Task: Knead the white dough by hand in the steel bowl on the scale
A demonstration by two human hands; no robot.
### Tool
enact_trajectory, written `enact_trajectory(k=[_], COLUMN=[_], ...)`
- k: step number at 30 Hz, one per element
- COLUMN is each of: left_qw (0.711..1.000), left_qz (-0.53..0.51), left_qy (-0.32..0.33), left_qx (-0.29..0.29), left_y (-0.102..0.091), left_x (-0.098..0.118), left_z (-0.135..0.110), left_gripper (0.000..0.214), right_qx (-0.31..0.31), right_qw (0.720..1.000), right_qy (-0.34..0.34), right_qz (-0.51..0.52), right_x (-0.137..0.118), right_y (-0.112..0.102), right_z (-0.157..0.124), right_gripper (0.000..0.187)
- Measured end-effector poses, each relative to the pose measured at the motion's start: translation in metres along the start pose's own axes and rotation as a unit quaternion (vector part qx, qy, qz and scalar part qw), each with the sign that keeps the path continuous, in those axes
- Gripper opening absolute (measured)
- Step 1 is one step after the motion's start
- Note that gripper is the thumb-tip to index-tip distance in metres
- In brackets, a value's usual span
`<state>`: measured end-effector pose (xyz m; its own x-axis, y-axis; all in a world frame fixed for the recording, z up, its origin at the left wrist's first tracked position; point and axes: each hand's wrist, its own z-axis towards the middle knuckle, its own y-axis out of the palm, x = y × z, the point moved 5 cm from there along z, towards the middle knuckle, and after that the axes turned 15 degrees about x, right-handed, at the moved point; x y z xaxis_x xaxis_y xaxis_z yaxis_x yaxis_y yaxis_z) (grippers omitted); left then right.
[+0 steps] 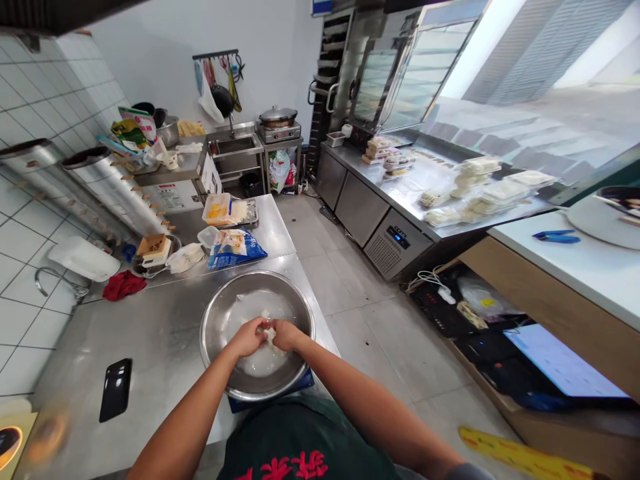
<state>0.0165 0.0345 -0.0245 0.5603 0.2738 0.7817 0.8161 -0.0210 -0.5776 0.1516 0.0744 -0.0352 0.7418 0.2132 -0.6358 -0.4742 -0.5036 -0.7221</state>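
Note:
A large round steel basin [210, 313] stands at the edge of the steel counter, with whitish, wet-looking contents in its bottom. Inside it, my left hand [249, 337] and my right hand [287, 335] meet over a soft white lump [271, 335], perhaps dough. Fingers of both hands are curled and pinch the lump from either side. A small white bit [265, 314] shows just beyond my fingertips. Part of a blue object [303, 382] sticks out from under the near side of the basin.
Behind the basin lie a blue printed bag [235, 248] and a plastic container [217, 208]. A black phone [116, 390] rests on the counter at left, near a red cloth [124, 285]. Across the aisle, a steel worktop [400, 190] carries several stacked clear boxes [505, 192].

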Motion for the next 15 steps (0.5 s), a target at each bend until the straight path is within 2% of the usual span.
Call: enact_trajectory(k=[2,4,6,8,11,13,15], left_qw=[0.998,0.999,0.998,0.981,0.942,0.927,0.926], left_qz=[-0.046,-0.029,0.055,0.173,0.315,0.354,0.356], left_qy=[-0.038,-0.036,0.0,0.027,-0.003,-0.034,-0.042], left_qx=[-0.023,-0.007,0.03,0.079,0.116,0.116,0.115], left_y=[0.006,0.004,-0.006,-0.02,-0.041,-0.051,-0.054], left_x=[-0.003,-0.005,-0.006,-0.008,-0.018,-0.024,-0.025], left_z=[-0.001,0.0,0.003,0.008,0.012,0.013,0.013], left_gripper=[0.022,0.015,0.012,0.014,0.019,0.018,0.019], right_qx=[-0.003,-0.015,-0.036,-0.059,-0.072,-0.058,-0.03], right_qw=[1.0,1.0,0.999,0.998,0.996,0.994,0.977], right_qy=[0.013,0.01,-0.007,-0.021,-0.026,0.006,0.088], right_qz=[0.009,0.007,0.0,0.003,0.034,0.089,0.189], right_x=[0.0,-0.001,-0.004,-0.005,-0.004,0.0,0.005], right_y=[-0.002,-0.004,-0.006,-0.007,-0.008,-0.007,-0.004], right_z=[-0.001,-0.002,-0.003,-0.005,-0.005,-0.004,-0.002], right_gripper=[0.037,0.032,0.03,0.032,0.033,0.026,0.018])
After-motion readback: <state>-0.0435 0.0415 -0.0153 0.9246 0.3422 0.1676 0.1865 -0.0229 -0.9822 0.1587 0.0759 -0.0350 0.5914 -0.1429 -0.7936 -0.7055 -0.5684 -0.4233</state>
